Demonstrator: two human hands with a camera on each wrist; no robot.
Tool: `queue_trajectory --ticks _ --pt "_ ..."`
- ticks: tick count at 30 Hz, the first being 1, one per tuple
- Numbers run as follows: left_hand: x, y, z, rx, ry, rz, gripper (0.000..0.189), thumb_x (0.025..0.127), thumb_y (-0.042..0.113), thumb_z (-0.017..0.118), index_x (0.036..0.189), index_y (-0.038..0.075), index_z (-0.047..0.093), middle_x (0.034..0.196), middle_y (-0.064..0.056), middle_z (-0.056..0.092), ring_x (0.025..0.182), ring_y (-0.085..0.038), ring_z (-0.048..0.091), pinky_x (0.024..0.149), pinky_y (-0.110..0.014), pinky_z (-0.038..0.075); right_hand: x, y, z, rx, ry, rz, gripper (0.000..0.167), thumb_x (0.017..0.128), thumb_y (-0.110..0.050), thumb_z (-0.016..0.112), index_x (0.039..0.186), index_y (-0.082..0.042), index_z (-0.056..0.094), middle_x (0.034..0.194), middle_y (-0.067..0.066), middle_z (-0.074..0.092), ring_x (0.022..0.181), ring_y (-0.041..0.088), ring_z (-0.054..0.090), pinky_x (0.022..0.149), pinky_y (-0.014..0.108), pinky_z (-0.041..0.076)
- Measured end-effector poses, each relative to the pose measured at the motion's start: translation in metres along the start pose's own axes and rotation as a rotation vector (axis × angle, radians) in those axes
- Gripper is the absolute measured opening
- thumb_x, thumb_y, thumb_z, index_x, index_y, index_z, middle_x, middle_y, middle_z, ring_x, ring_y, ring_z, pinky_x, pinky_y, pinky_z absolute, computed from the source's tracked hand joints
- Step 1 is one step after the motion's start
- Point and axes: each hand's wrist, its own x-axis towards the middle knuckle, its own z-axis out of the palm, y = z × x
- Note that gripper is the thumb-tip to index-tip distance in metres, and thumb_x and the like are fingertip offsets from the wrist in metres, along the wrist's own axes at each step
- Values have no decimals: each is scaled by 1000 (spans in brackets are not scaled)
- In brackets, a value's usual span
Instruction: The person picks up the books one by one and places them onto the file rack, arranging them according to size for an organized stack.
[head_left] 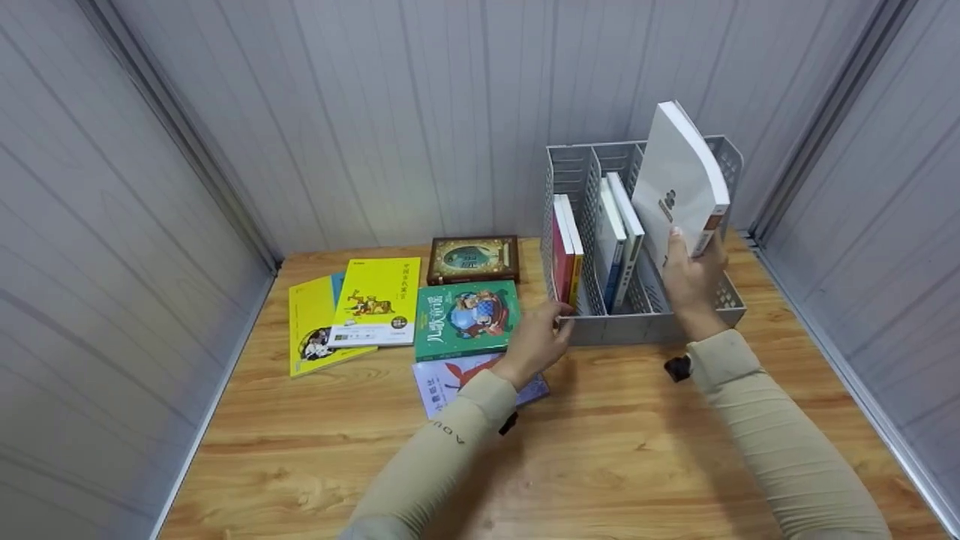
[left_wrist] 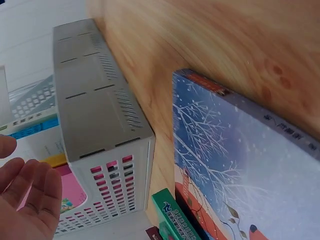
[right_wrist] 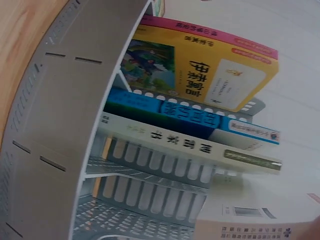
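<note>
My right hand (head_left: 694, 281) grips a thick white book (head_left: 679, 180) near its lower end, the thumb on its cover. The book stands tilted over the right side of a grey file organizer (head_left: 622, 328), its top well above the rim. At the organizer's front left corner is my left hand (head_left: 536, 337), fingertips right at the rim and loosely curved in the left wrist view. Beside them, a pink book (left_wrist: 74, 190) and a yellow book (right_wrist: 200, 65) stand in the leftmost compartment. The second compartment has a blue-spined book (right_wrist: 190, 117) and a pale-spined book (right_wrist: 190, 145).
Left of the organizer lie a dark ornate book (head_left: 474, 259), a green picture book (head_left: 435, 322) and a lilac book (head_left: 431, 382) partly under my left arm. Farther left, two yellow books (head_left: 379, 289) overlap, with a blue one (head_left: 337, 282) between. Grey panel walls (head_left: 360, 112) enclose the table.
</note>
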Motion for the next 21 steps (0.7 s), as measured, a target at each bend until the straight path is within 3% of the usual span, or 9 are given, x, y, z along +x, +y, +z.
queue_trajectory --ticks 5,10,13,17,21 --pt "3 4 10 150 -73 -33 25 107 19 68 128 8 75 126 -8 78 117 -24 75 100 -38 62 2 11 4 41 -51 77 43 103 -2 63 144 7 59 142 25 68 130 30 65 111 27 52" --pt "8 4 21 267 -138 -75 29 110 22 65 135 10 72 131 -5 75 118 -22 74 98 -38 63 6 22 6 120 -123 124 52 105 -1 59 156 4 47 152 22 59 146 31 56 124 33 45" --pt "11 1 26 282 -187 -101 31 112 21 60 139 9 69 134 -6 73 121 -22 73 101 -38 62 8 29 8 132 -141 152 54 106 -1 59 158 3 44 155 22 57 149 32 54 126 32 42" --pt "14 -1 30 277 -256 -126 35 111 14 56 144 6 64 138 -10 69 125 -24 70 107 -37 59 8 37 11 111 -154 192 50 105 -3 61 153 5 48 147 22 61 139 28 59 123 33 46" --pt "16 -1 31 310 -291 -104 36 107 7 59 143 3 62 134 -13 69 122 -27 71 104 -39 61 6 43 15 136 -189 207 47 104 -1 59 150 4 48 140 19 62 130 23 61 119 36 48"
